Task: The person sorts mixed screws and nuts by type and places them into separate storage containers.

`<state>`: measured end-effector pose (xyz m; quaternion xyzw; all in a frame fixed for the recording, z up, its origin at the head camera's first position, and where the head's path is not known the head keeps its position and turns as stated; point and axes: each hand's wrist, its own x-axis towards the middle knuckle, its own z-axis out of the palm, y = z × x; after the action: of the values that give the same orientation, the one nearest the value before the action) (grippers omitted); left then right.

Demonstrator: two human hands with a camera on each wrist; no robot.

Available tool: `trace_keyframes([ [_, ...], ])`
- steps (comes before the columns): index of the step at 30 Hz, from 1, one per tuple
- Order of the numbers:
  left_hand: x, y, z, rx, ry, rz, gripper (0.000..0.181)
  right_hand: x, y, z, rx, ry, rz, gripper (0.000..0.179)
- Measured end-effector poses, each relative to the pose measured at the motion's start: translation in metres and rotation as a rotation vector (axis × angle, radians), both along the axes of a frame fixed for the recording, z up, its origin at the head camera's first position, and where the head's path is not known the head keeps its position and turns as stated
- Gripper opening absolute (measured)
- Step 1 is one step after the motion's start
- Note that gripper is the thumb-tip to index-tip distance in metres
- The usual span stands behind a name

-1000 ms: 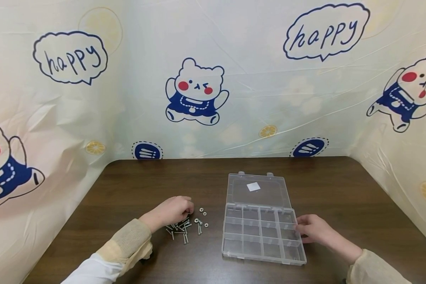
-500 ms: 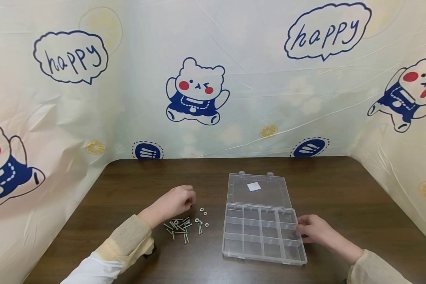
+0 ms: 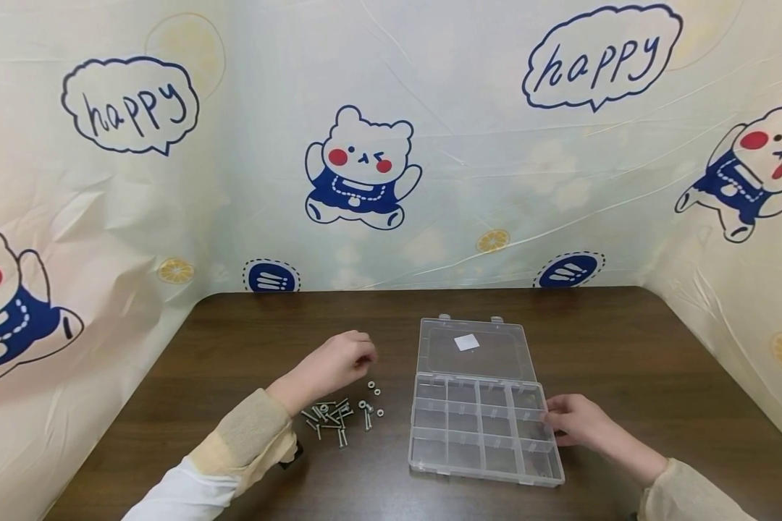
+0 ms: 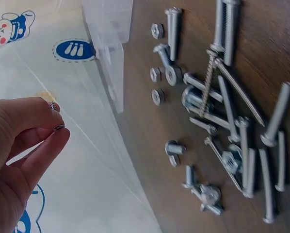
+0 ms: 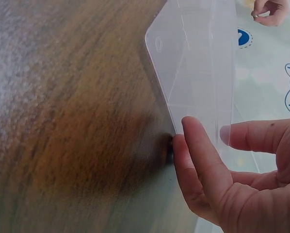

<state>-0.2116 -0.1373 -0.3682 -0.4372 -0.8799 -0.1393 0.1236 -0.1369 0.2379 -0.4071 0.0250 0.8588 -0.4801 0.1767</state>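
My left hand (image 3: 344,356) is raised above the table behind the loose hardware and pinches a small screw (image 4: 53,106) between thumb and fingertips. Fingers hide most of that screw. Below lies a pile of silver screws and bolts (image 3: 331,414), with several nuts (image 4: 157,96) beside it. My right hand (image 3: 576,420) grips the right wall of a clear plastic compartment box (image 3: 482,472). In the right wrist view the thumb is at one edge of the box wall and the fingers lie against its side. The box's lid (image 3: 495,354) lies open toward the back, and its compartments show no hardware.
A dark wooden table (image 3: 287,318) bears everything. A printed cloth (image 3: 456,166) with bears and speech bubbles stands round its back and sides. A white label (image 3: 466,342) is on the lid.
My left hand has lifted off the screw pile, moving back and to the right with the small screw. The right hand and the box have stayed in place.
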Motion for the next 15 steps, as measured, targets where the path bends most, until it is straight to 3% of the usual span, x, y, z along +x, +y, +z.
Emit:
trace_keyframes([
  [15, -0.001, 0.038, 0.001, 0.013, 0.03, -0.087, 0.015, 0.001, 0.0, 0.0, -0.003, 0.007, 0.0, 0.033],
])
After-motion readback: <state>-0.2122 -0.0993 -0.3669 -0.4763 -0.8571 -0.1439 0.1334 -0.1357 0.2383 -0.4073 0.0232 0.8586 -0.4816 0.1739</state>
